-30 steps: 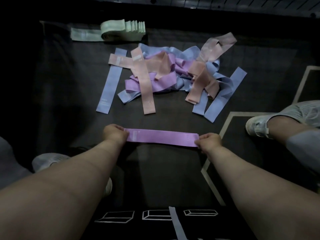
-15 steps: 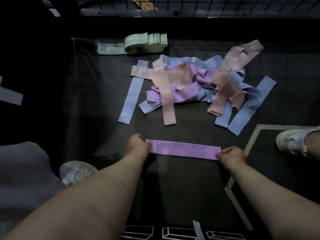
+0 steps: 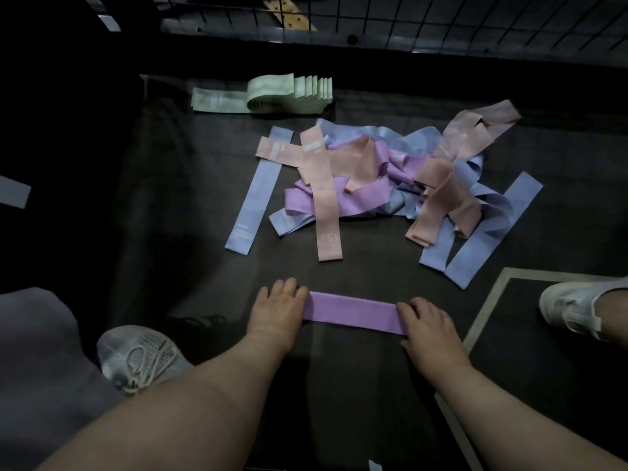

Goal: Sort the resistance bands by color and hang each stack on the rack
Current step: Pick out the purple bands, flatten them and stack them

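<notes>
grips spread flat, left hand (image 3: 277,309) and right hand (image 3: 429,326) pressing purple band (image 3: 353,312) ends

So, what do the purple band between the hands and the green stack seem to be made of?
Purple band: probably woven elastic fabric, matte; it lies flat without shine. Green stack: seemingly the same matte fabric, holding soft folds.

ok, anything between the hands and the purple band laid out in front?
Nothing visible. The left hand and right hand rest on the two ends of the purple band; the mixed pile lies beyond it.
</notes>
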Motion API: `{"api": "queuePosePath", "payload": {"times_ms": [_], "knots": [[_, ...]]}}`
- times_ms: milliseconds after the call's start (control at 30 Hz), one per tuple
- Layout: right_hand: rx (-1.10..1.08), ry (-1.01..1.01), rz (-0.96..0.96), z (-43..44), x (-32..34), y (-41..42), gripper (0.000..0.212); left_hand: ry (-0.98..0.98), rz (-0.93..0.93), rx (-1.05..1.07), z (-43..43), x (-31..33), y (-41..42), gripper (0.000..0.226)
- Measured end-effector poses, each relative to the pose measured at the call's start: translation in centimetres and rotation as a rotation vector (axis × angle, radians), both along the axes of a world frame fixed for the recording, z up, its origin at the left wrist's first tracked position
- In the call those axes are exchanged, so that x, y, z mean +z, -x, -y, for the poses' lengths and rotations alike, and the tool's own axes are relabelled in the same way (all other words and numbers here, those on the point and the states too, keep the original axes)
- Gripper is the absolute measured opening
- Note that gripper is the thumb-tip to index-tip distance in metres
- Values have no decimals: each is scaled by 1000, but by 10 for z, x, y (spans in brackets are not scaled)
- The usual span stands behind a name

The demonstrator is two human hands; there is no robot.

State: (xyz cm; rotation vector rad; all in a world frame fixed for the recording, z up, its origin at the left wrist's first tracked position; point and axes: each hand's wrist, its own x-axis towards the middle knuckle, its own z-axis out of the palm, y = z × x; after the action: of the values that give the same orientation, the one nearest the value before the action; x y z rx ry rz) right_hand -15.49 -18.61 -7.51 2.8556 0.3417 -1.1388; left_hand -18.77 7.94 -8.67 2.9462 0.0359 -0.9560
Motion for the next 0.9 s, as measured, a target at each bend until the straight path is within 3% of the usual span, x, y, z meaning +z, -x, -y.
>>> {"api": "queuePosePath", "payload": {"times_ms": [600, 733, 900], "knots": [[-89, -103, 47, -5, 12, -3, 62, 1, -63, 114, -4, 10, -6, 55], [-359, -331, 113, -39, 5, -40, 51, 24, -82, 168, 1, 12, -10, 76], [-1098, -928, -128, -105, 2, -126, 46, 140, 48, 324, 15, 20, -33, 62]]}}
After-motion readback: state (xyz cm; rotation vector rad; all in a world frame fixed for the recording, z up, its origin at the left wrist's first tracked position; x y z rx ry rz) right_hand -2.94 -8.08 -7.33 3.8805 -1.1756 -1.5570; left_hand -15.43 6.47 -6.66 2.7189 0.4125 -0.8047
